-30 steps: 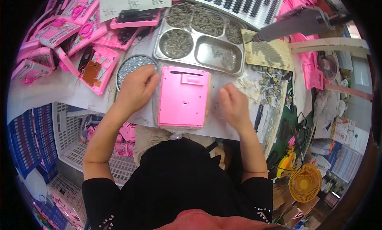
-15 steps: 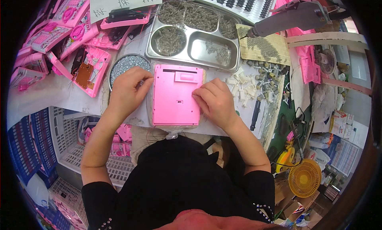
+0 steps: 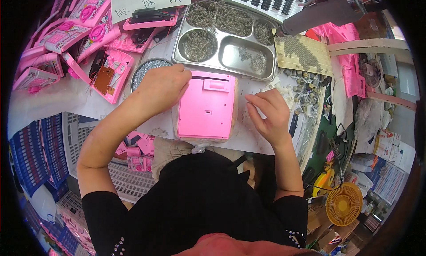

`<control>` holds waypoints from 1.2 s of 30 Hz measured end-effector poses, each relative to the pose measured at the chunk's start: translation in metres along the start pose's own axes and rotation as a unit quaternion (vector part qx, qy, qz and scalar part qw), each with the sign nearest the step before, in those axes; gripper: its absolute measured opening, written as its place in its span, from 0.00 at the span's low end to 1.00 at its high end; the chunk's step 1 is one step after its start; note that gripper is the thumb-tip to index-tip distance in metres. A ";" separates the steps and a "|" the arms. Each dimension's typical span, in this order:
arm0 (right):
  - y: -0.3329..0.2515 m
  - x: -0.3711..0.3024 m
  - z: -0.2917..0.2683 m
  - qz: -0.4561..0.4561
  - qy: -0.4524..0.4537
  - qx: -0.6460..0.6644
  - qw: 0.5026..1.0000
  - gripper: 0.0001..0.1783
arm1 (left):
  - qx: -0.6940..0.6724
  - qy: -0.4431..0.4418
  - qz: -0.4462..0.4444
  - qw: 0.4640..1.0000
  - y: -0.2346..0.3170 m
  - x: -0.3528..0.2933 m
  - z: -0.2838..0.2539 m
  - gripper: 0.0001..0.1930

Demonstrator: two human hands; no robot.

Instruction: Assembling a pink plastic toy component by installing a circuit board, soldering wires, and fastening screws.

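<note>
On the surface (image 3: 66,96) lay a pink case (image 3: 207,106), seemingly light, rigid, slick plastic, best held by its edges; left hand (image 3: 160,85) steadied its corner, right hand (image 3: 268,112) hovered beside, fingers loosely curled, holding nothing visible.

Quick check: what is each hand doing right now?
Left hand: loosely curled, resting on the pink case at its upper left corner.
Right hand: off the case, fingers pinched; contents cannot be told.

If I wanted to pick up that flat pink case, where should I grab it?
Grip the pink case across its two long side edges, coming from above. It lies flat, back side up, with the right edge free; the left hand rests on its upper left corner.
</note>
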State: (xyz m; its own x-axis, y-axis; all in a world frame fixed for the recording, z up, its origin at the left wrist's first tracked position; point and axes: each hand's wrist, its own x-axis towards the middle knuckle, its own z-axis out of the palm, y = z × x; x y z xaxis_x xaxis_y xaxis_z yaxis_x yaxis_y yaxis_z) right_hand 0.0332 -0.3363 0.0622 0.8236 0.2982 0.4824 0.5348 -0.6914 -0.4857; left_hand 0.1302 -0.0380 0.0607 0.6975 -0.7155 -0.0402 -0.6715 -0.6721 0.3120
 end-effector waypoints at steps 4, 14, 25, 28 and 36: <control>-0.002 0.007 -0.002 0.001 0.003 0.001 1.000 0.15 | 0.038 -0.053 0.026 0.998 -0.002 0.004 -0.008 0.06; -0.010 0.086 0.031 -0.098 -0.024 0.023 0.995 0.08 | 0.054 -0.154 0.009 0.987 0.001 0.025 -0.020 0.08; -0.049 0.161 0.167 -0.161 -0.366 -0.144 0.905 0.06 | -0.187 0.111 -0.197 0.956 -0.018 -0.089 -0.028 0.11; -0.048 0.172 0.161 -0.131 -0.357 -0.134 0.915 0.08 | -0.231 0.184 -0.156 0.942 -0.005 -0.087 -0.019 0.09; -0.019 0.167 0.154 -0.088 -0.220 -0.106 0.966 0.15 | -0.246 0.174 -0.106 0.948 0.003 -0.052 -0.022 0.06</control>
State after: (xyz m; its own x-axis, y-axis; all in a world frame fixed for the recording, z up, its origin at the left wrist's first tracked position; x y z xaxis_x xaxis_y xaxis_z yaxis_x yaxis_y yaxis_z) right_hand 0.1896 -0.1718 0.0398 0.7484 0.6423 0.1654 0.6622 -0.7094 -0.2415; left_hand 0.0974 0.0010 0.0844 0.9013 -0.4106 0.1378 -0.3694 -0.5625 0.7397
